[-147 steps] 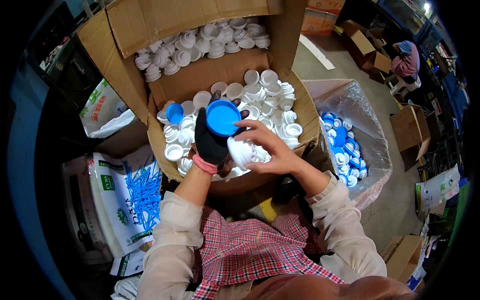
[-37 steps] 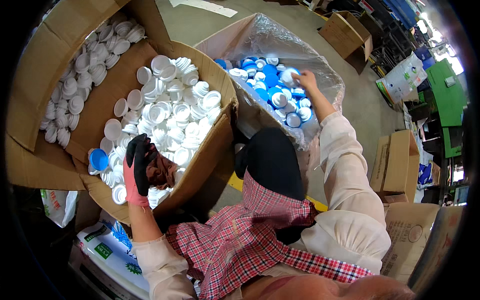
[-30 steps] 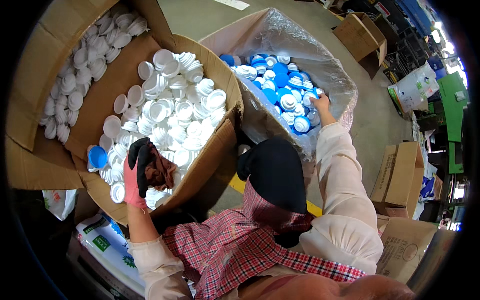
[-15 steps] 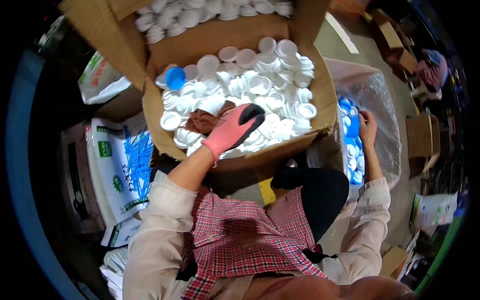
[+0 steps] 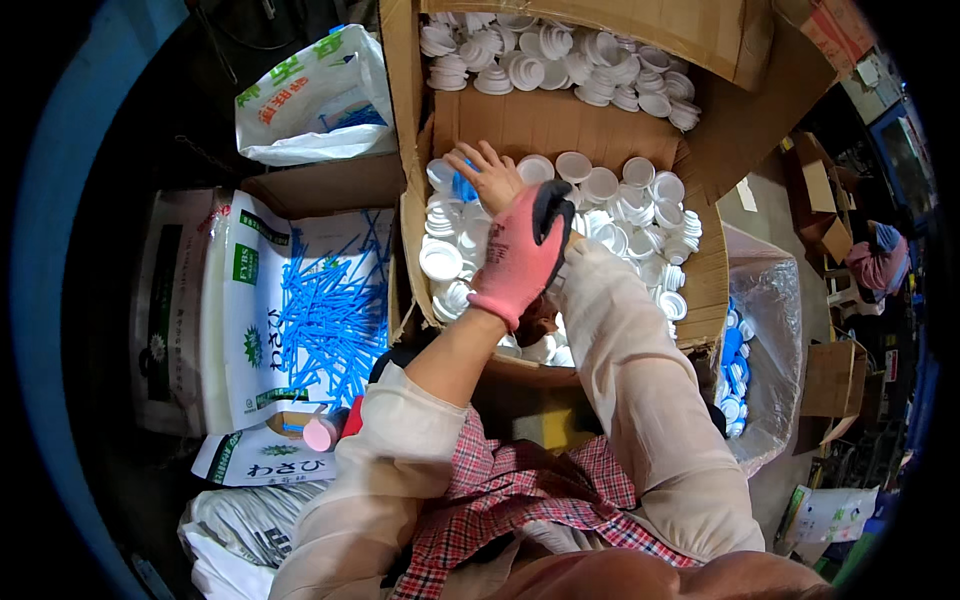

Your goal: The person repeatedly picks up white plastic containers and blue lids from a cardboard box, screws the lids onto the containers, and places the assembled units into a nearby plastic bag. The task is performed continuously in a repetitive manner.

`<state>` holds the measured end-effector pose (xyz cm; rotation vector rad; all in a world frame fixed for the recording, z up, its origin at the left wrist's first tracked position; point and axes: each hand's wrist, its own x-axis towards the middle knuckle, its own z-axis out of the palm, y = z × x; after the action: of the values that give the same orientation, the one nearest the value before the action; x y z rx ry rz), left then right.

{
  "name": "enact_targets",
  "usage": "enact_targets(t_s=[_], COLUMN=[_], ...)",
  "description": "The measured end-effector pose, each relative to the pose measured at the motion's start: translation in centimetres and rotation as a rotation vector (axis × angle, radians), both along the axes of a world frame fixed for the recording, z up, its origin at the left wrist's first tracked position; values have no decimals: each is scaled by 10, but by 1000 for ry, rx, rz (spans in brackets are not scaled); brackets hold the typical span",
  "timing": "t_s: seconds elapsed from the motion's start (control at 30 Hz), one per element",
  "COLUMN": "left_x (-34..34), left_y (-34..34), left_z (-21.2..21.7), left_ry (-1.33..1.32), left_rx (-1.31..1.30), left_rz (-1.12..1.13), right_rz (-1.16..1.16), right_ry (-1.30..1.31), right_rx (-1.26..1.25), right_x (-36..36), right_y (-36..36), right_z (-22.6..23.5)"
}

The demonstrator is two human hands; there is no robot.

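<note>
My left hand (image 5: pixel 522 250), in a pink glove with black fingertips, is over white plastic lids (image 5: pixel 640 205) in a cardboard box (image 5: pixel 560 125). Its fingers curl inward, and whatever they hold, if anything, is hidden. Reaching under the glove, my bare right hand (image 5: pixel 492 180) stretches to the left side of the box with its fingers spread. A blue lid (image 5: pixel 463 186) shows partly behind those fingers; whether they touch it I cannot tell. Below my left wrist, a bit of brown cloth (image 5: pixel 540 318) is visible among the lids.
More white lids (image 5: pixel 560 62) fill a section behind. To the left, blue plastic sticks (image 5: pixel 335 320) lie on printed sheeting, below a white bag (image 5: pixel 315 100). On the right, a clear plastic-lined container (image 5: pixel 775 335) has blue and white lids. Farther right is another person (image 5: pixel 880 265).
My right hand has left the blue and white lids on the right and crossed into the white-lid box by the blue lid. The view has turned, showing more of the left side.
</note>
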<state>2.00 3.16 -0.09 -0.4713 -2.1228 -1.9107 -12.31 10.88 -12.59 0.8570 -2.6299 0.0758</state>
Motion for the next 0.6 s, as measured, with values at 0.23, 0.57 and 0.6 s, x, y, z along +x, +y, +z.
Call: enact_targets(t_s=[0.23,0.57,0.6], left_x=[-33,-49,-50], left_y=[-63,-78,-78], left_z=[-6,-18,-17], left_ry=[-125,-569,-656], left_rx=[-638,1070,1175], left_rz=[609,-278,-438], right_rz=[103,-88,-94], right_ry=[-693,-510,-509], right_rx=[-713,146,176], right_x=[5,92,94], right_y=[17,-18,-20], right_z=[87,1,-2])
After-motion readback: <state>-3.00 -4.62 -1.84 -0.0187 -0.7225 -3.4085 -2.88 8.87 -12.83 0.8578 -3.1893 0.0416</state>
